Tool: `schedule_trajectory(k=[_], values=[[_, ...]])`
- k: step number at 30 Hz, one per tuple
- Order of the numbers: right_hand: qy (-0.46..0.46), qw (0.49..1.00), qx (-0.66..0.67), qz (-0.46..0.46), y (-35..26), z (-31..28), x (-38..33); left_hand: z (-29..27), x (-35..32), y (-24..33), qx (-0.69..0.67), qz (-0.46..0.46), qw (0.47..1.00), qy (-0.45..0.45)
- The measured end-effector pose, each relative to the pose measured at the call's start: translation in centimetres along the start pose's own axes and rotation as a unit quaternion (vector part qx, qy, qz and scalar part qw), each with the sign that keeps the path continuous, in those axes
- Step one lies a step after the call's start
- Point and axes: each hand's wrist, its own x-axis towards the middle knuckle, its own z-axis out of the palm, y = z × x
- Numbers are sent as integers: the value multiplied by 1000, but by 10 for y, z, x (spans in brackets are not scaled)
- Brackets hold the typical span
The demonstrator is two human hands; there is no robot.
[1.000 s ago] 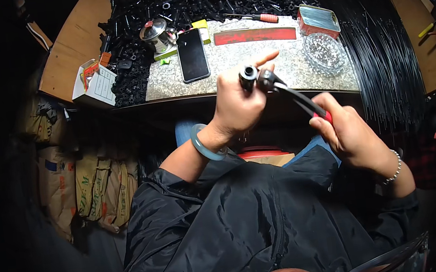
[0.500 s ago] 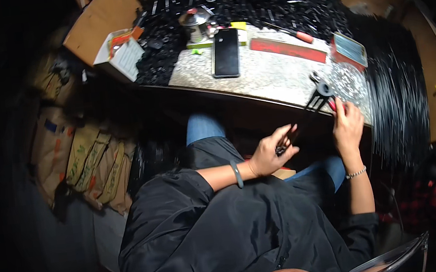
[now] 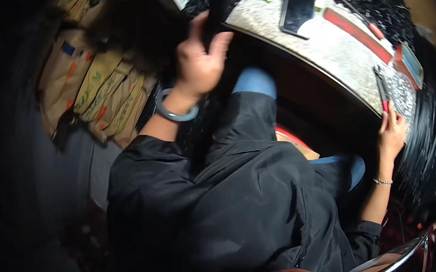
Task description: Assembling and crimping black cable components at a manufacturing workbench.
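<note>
Looked down fisheye-wide from head height, hung close above the black jacket [image 3: 230,194], caught glasses [image 3: 389,263] at lower right, took in the tabletop [image 3: 321,42] aslant at upper right, reached paper sacks [image 3: 109,92] at upper left, darkened toward the rim.

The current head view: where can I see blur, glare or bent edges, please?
Head view: the bare left hand is smeared by motion blur; in the head view, white glare covers the lower end of the black rectangular phone; also in the head view, the speckled grey tabletop has a curved-looking front edge.
</note>
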Motion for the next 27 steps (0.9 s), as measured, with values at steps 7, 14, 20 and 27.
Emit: schedule_trajectory(k=[7,14,20,27], values=[[0,999,16,30,10,-22,-8,-73,-194,-183,301,-178,936,-47],[25,997,-74,26,25,-33,-13,-71,-283,-268,320,-318,885,-117],[99,979,49,173,65,-58,0,-53,-230,-333,376,-278,863,-190],[41,950,-61,302,174,-28,7,42,-117,-215,217,-58,953,-203]])
